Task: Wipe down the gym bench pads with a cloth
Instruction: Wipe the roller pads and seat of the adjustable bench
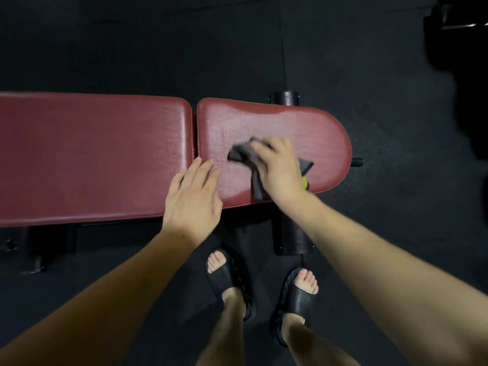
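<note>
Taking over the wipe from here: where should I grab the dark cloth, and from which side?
Judging by its pose, take the cloth at its bunched middle, from straight above, palm down. It lies flat on the rounded seat pad, where the right hand presses it now. Loose corners trail toward the near edge, so gather those in rather than pinching one.

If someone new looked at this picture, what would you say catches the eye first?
The dark red bench pads stand out against the black floor. On the rounded pad, the right hand presses a dark grey cloth, while the left hand rests flat across the gap between pads.
</note>
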Motion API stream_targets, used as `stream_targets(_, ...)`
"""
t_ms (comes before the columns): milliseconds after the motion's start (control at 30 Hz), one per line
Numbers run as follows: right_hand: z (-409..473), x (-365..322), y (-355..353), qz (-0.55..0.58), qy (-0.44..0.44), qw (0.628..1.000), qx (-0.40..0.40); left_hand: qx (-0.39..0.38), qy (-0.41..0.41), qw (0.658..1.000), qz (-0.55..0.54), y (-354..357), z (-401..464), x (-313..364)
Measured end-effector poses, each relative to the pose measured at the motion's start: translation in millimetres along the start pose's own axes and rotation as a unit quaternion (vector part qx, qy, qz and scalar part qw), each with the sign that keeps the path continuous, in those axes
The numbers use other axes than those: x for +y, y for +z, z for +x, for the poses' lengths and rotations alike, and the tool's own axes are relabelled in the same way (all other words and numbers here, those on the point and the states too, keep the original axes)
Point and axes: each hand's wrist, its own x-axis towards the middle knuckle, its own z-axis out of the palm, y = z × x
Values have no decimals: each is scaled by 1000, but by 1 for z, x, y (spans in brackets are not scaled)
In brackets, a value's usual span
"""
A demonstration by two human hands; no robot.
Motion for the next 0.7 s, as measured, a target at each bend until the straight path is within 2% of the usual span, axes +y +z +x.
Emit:
stream_targets(100, 54, -5, 9, -9, 64, 997, 46, 6, 4, 1000, 1, 1, 5, -3)
stream_targets(167, 45, -14, 9, -14, 83, 996, 40, 8, -10, 1000, -8, -3, 8, -5)
stream_targets(300, -44, -39, 1, -9, 19, 999, -37, 20, -25, 999, -26, -12, 11, -11)
stream_targets(367, -58, -37, -1, -11, -1, 999, -45, 18, -29, 999, -21, -13, 10, -16)
stream_targets(500, 30, -29, 16, -25, 5, 1000, -6, 7, -17, 1000, -6, -9, 7, -27)
stream_targets(600, 102, -32, 30, -43, 62, 996, 45, 11, -8, 1000, 0, -7, 6, -31)
stream_targets(700, 82, -45, 30, -39, 40, 998, 34, 24, -24, 999, -14, -13, 5, -38)
